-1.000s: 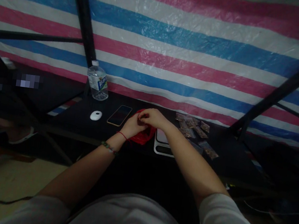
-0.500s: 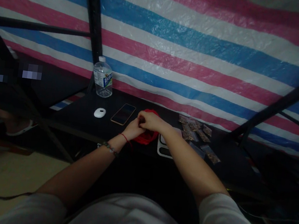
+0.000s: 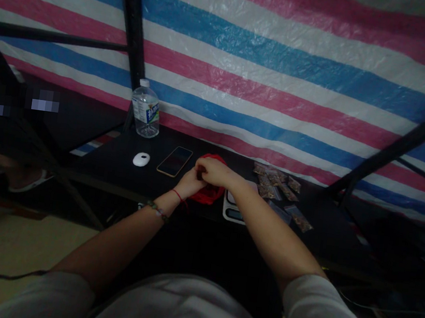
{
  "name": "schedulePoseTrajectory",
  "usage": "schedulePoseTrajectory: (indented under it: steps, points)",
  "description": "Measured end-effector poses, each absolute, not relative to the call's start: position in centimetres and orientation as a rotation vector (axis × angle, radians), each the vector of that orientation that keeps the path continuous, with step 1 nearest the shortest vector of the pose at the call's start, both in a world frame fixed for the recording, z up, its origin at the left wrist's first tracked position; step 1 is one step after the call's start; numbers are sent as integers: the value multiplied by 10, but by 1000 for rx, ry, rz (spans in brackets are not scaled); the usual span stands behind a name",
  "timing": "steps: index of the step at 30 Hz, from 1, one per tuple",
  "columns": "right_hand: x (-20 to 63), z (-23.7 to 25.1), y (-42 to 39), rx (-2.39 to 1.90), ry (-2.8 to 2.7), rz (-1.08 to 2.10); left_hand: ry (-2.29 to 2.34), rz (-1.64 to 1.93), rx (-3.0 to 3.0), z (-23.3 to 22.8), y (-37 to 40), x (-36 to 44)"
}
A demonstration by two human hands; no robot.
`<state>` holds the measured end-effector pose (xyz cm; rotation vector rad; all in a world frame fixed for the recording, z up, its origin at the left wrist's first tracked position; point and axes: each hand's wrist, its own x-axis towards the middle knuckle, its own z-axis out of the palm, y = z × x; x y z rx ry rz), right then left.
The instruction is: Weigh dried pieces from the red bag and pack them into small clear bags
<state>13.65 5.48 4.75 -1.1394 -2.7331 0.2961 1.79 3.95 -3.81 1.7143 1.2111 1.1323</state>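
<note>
Red pouch (image 3: 208,192) on black table (image 3: 117,167), near front edge, between phone (image 3: 175,161) and small white scale (image 3: 233,208). Left hand (image 3: 189,183) and right hand (image 3: 214,171) together over pouch top, touching each other; fingers curled and pressed close at pouch mouth, pinching something there, exact grip too dark to tell. White oval object (image 3: 141,159) left of phone. Water bottle (image 3: 146,110) behind, against striped tarp (image 3: 287,64). Small clear packets (image 3: 279,186) with brown contents spread right of scale.
</note>
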Motion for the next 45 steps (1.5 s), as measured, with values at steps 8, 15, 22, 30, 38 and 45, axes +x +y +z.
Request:
schedulePoseTrajectory:
  steps: [8, 15, 22, 30, 38, 45]
  points:
    - [137, 48, 56, -1137, -2642, 391, 1238, 1069, 1734, -31, 35, 20]
    - [139, 46, 56, -1210, -2345, 862, 1227, 1104, 1690, -34, 37, 22]
    - [148, 49, 55, -1166, -2110, 1070, 1203, 1074, 1756, -30, 34, 21]
    - [164, 51, 58, -1130, -1840, 1120, 1126, 1059, 1677, -32, 44, 24]
    - [191, 35, 66, -1384, -2053, 737, 1204, 1016, 1557, -24, 49, 23]
    - [185, 17, 54, -1540, -2662, 286, 1156, 1029, 1472, -14, 49, 26]
